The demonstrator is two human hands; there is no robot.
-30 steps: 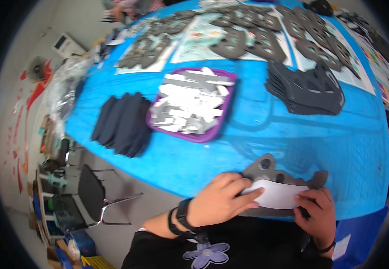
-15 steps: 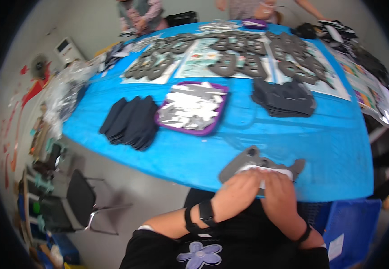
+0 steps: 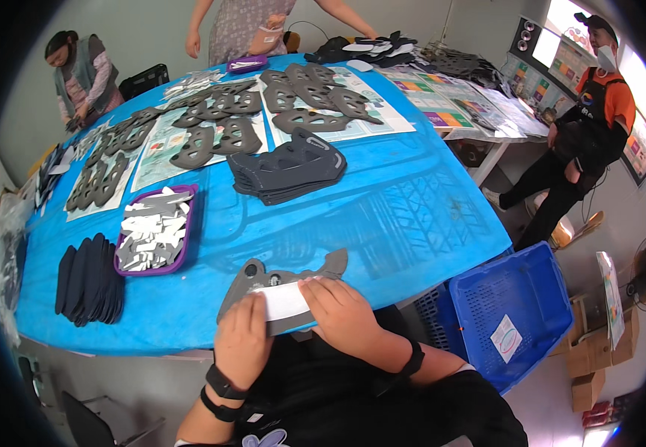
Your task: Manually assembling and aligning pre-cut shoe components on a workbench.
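Note:
A dark grey shaped foam-like piece (image 3: 238,287) with cut-out holes lies at the table's near edge, in front of me. Along it runs a white strip (image 3: 286,301). My left hand (image 3: 242,337) grips the strip's left end, its fingers bent and pressed together. At the other end my right hand (image 3: 344,316) presses down with its fingers close together, thumb mostly hidden. Between the two hands the strip's middle is bare. Both hands also touch the grey piece.
Left of me are a purple basket (image 3: 189,242) of white and grey strips and a stack of dark long pads (image 3: 90,279). Further off lie stacked dark pieces (image 3: 289,167) and rows of grey pieces (image 3: 237,135). A blue crate (image 3: 513,298) stands right. Several people stand around.
The view has swung to the right, bringing in another person and more of the blue crate. My hands, close together before, are now apart at the strip's two ends.

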